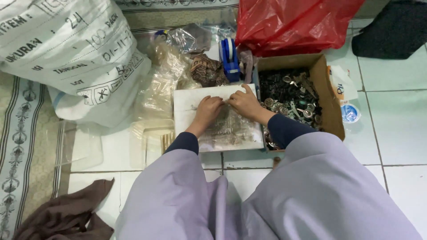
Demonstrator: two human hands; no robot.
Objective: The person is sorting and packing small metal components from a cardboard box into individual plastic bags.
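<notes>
Left hand (207, 110): I can't see its fingertips, curled under at the board's 12 o'clock.
Clear bag (229, 129): contents blurred; I can't tell what's inside.
Cardboard box (327, 95): my right sleeve hides its 7 o'clock corner.
Metal parts (289, 95): too small for me to name.
White sack (71, 53): cut off at the frame's 10 o'clock.
Red plastic bag (289, 22): top cropped at 12 o'clock.

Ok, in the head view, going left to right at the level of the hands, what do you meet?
White printed sack → clear plastic bags → white board → left hand → right hand → cardboard box of metal parts → small round blue-and-white lid.
</notes>
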